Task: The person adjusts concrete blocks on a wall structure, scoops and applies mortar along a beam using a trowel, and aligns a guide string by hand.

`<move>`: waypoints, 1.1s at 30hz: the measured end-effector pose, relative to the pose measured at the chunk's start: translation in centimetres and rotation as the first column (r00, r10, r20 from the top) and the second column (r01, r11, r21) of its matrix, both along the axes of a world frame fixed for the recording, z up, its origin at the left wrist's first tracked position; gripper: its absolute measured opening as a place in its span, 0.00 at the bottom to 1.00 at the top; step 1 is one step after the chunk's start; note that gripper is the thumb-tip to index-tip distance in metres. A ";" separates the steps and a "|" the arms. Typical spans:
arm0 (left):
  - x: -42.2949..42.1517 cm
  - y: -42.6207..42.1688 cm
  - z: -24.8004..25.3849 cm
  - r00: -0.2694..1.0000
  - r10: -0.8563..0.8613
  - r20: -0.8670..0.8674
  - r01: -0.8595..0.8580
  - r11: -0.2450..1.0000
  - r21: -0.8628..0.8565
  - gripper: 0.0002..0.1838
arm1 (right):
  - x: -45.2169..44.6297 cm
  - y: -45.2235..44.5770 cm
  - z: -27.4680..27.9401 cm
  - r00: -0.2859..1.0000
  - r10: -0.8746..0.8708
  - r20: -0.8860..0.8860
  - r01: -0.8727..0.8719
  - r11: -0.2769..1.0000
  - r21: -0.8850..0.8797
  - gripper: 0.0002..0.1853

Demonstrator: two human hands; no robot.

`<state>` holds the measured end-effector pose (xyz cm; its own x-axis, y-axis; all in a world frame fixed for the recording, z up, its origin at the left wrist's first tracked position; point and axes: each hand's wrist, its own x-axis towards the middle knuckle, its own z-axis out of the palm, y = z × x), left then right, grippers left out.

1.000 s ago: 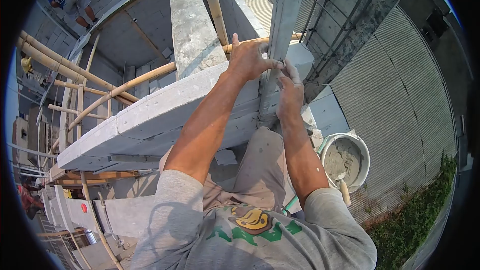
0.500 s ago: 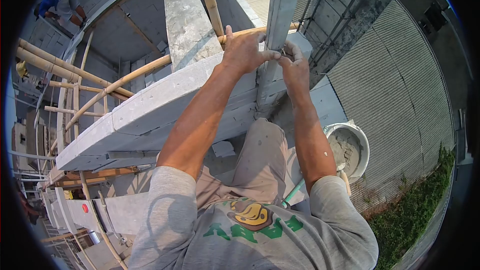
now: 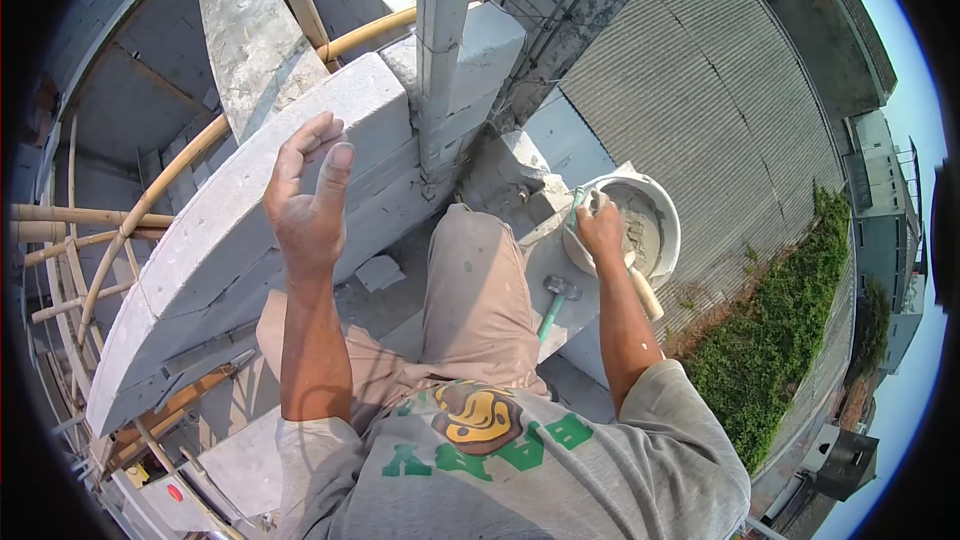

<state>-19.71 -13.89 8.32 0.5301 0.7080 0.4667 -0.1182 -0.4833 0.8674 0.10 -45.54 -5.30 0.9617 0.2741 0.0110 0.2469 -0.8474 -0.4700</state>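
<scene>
My left hand (image 3: 310, 190) is raised over the near side of the pale block wall (image 3: 275, 155), fingers curved and thumb apart, holding nothing. My right hand (image 3: 600, 227) is at the left rim of the mortar bucket (image 3: 672, 220), its fingers closed near a small green piece (image 3: 576, 206); what they grip is not clear. Grey mortar (image 3: 640, 225) lies in the bucket. A tool's wooden handle (image 3: 645, 293) slants out over the bucket's near rim. Below my right hand lies a hammer (image 3: 560, 290) with a turquoise handle.
An upright metal-like post (image 3: 440, 60) stands against the wall's end. Bamboo poles (image 3: 150, 215) cross on the left, beside a grey plank (image 3: 255, 30). Corrugated roofing (image 3: 710, 110) spreads below on the right, with green plants (image 3: 760, 360) along it. A block scrap (image 3: 380, 273) lies near my knee.
Both hands have left the upright post. My left hand has drawn back to the left, while the right has come down to the bucket. The view has swung rightward.
</scene>
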 end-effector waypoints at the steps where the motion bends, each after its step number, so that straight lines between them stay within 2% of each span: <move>1: -0.8 -0.1 -1.0 1.000 -0.001 -0.005 0.000 0.995 -0.098 0.19 | -0.5 -0.6 -2.0 0.999 -0.006 -0.051 0.003 0.998 -0.069 0.24; 2: -1.2 -0.8 -1.3 0.998 -0.001 -0.065 -0.006 0.993 -0.117 0.20 | -0.9 -0.4 -3.7 0.994 0.010 -0.108 -0.023 0.992 -0.128 0.25; 3: -1.7 -1.3 -1.5 0.987 -0.039 -0.153 0.012 0.985 -0.174 0.21 | -2.6 1.2 -2.1 0.996 0.019 -0.087 -0.026 0.996 -0.090 0.26; 4: -2.0 -1.5 -2.9 0.986 -0.084 -0.146 0.044 0.965 -0.258 0.22 | -2.8 1.5 -3.7 0.998 0.005 -0.067 -0.015 0.989 -0.148 0.28; 5: -2.7 -1.6 -3.3 0.972 -0.102 -0.212 0.052 0.971 -0.232 0.23 | -2.5 1.6 -4.6 0.994 0.003 -0.106 -0.017 0.992 -0.127 0.28; 6: -3.2 -1.9 -3.3 0.962 -0.132 -0.239 0.056 0.951 -0.303 0.22 | -1.8 0.7 -7.0 0.999 0.051 -0.017 -0.052 0.998 -0.040 0.28; 7: -3.9 -2.1 -3.0 0.947 -0.139 -0.290 0.053 0.958 -0.283 0.21 | -0.9 0.4 -6.8 0.990 -0.014 -0.143 0.002 0.996 -0.086 0.28; 8: -4.6 -2.3 -3.5 0.953 -0.142 -0.269 0.065 0.959 -0.274 0.21 | -0.3 0.0 -6.0 0.982 -0.042 -0.182 0.033 0.998 -0.055 0.26; 9: -5.5 -2.4 -2.6 0.925 -0.142 -0.353 0.043 0.961 -0.274 0.21 | 0.8 -0.9 -5.9 0.965 -0.145 -0.217 0.136 0.989 -0.053 0.23; 10: -6.5 -2.4 -1.8 0.907 -0.175 -0.383 0.049 0.947 -0.318 0.20 | 1.0 -1.1 -3.1 0.797 -0.123 -0.592 0.253 0.957 0.142 0.20; 11: -7.3 -2.7 -1.6 0.911 -0.155 -0.383 0.004 0.930 -0.368 0.20 | 2.0 -1.8 -3.1 0.823 -0.253 -0.509 0.322 0.946 0.050 0.19; 12: -8.4 -2.5 -0.6 0.894 -0.128 -0.430 -0.042 0.931 -0.363 0.20 | 1.1 -2.4 0.6 0.891 -0.098 -0.444 0.181 0.972 0.150 0.20; 13: -9.3 -2.4 0.4 0.874 -0.117 -0.472 -0.071 0.929 -0.362 0.20 | 4.2 -4.6 -0.2 0.816 -0.197 -0.544 0.263 0.964 0.045 0.20; 16: -12.4 -2.9 1.1 0.862 -0.063 -0.503 -0.195 0.874 -0.445 0.21 | 4.4 -10.2 5.3 0.926 0.110 -0.361 0.013 0.947 0.321 0.20; 18: -14.7 -2.6 1.8 0.838 -0.052 -0.544 -0.286 0.806 -0.518 0.22 | 6.5 -16.8 4.6 0.830 -0.008 -0.557 0.270 0.881 0.389 0.19; 20: -17.5 -2.5 3.0 0.802 -0.061 -0.594 -0.337 0.775 -0.535 0.22 | 7.5 -16.7 5.4 0.772 -0.033 -0.635 0.375 0.829 0.414 0.20; 22: -20.7 -2.7 2.4 0.725 -0.073 -0.685 -0.406 0.758 -0.511 0.21 | 4.7 -15.5 7.1 0.780 -0.048 -0.624 0.385 0.823 0.418 0.22; 23: -22.8 -2.6 2.5 0.667 -0.077 -0.741 -0.403 0.799 -0.446 0.20 | 5.5 -15.4 6.4 0.723 -0.174 -0.669 0.516 0.780 0.354 0.20; 24: -24.8 -3.0 1.5 0.606 -0.043 -0.794 -0.466 0.790 -0.398 0.19 | 3.6 -13.2 9.1 0.767 -0.019 -0.642 0.391 0.807 0.443 0.15; 25: -27.0 -3.2 1.4 0.588 -0.053 -0.807 -0.511 0.749 -0.422 0.19 | 5.5 -13.0 8.8 0.677 -0.149 -0.720 0.538 0.769 0.346 0.14; 26: -28.6 -3.4 2.1 0.479 -0.050 -0.877 -0.601 0.709 -0.368 0.18 | 3.1 -9.3 12.7 0.696 -0.200 -0.690 0.579 0.725 0.373 0.09; 27: -30.6 -4.0 2.0 0.465 0.047 -0.884 -0.643 0.704 -0.301 0.17 | 4.0 -8.5 14.0 0.556 -0.371 -0.744 0.718 0.665 0.206 0.08; 28: -31.9 -4.4 2.7 0.429 0.068 -0.901 -0.709 0.643 -0.290 0.17 | 3.9 -9.0 15.1 0.584 -0.282 -0.762 0.687 0.672 0.278 0.09; 29: -33.4 -5.2 2.3 0.457 0.117 -0.882 -0.764 0.560 -0.322 0.18 | 4.8 -10.1 15.2 0.518 -0.277 -0.809 0.725 0.644 0.244 0.09; 30: -33.5 -5.5 4.4 0.531 0.208 -0.821 -0.749 0.568 -0.340 0.19 | 3.1 -8.1 18.0 0.541 -0.407 -0.736 0.730 0.662 0.170 0.15; 33: -33.3 -8.4 5.0 0.593 0.134 -0.794 -0.773 0.370 -0.515 0.18 | 1.8 -7.8 20.4 0.486 -0.470 -0.737 0.772 0.626 0.110 0.12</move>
